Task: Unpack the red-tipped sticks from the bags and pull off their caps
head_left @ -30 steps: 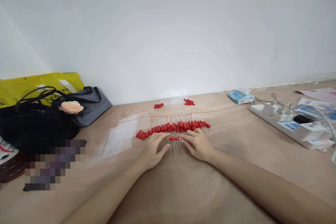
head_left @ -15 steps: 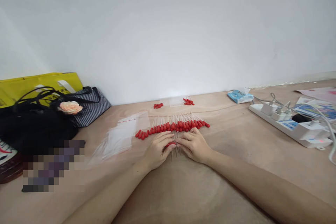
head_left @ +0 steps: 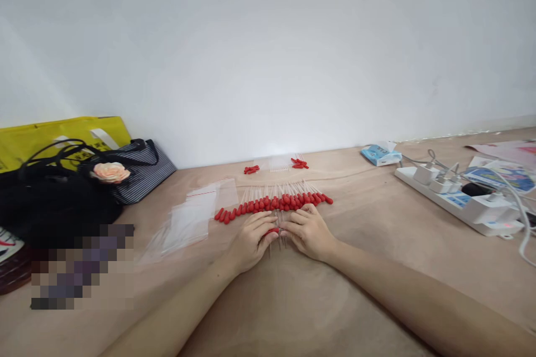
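At the middle of the table my left hand [head_left: 254,237] is closed, with a red rubber bulb [head_left: 272,230] showing between its thumb and fingers. Opposite it my right hand [head_left: 309,232] pinches thin glass dropper tubes [head_left: 282,241], whose ends stick out below the fingertips. The fingertips of both hands nearly meet, and they hide how the bulb and the tubes join. Just beyond my fingers lies a fanned row of glass droppers with red bulbs [head_left: 287,199], bulbs toward me and tips toward the wall.
Clear plastic zip bags [head_left: 190,212] are stacked on the left. Two small red bulb piles [head_left: 300,163] lie near the wall. To the right are a tissue pack [head_left: 380,154] and a power strip [head_left: 450,199] with cables. A black bag and striped bag [head_left: 144,173] stand far left.
The view has shifted slightly. The glass tubes between my hands have changed angle a little, and less of the red bulb shows at my left fingers.
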Demonstrator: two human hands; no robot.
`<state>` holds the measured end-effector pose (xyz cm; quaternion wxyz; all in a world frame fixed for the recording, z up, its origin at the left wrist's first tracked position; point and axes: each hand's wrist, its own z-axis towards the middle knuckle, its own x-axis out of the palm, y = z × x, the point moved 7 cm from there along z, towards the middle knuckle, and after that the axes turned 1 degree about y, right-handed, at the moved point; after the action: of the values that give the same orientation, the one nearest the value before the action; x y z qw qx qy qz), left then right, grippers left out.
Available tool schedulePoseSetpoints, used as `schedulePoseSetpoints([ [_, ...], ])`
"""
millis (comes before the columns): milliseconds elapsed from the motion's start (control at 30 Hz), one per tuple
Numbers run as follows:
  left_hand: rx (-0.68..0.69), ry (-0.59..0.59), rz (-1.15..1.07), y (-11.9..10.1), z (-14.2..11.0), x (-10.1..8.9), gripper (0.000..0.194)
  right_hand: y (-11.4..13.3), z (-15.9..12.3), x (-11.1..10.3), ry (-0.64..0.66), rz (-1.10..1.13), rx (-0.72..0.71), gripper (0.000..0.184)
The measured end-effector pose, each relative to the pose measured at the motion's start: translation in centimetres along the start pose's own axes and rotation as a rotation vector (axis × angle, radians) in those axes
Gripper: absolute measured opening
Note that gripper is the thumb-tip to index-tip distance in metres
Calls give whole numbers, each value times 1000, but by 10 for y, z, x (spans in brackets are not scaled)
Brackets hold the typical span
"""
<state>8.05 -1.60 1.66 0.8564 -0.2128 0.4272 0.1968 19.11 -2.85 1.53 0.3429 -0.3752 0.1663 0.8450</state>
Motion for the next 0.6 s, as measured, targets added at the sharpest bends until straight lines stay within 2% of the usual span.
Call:
schedulePoseSetpoints([
  [400, 53, 14, 56, -1, -6, 0, 21, 5, -2, -7, -26, -28, -39, 21],
  [600, 82, 6, 62, -1, -8, 0, 21, 5, -3, -10, -112, -23, -67, 21],
])
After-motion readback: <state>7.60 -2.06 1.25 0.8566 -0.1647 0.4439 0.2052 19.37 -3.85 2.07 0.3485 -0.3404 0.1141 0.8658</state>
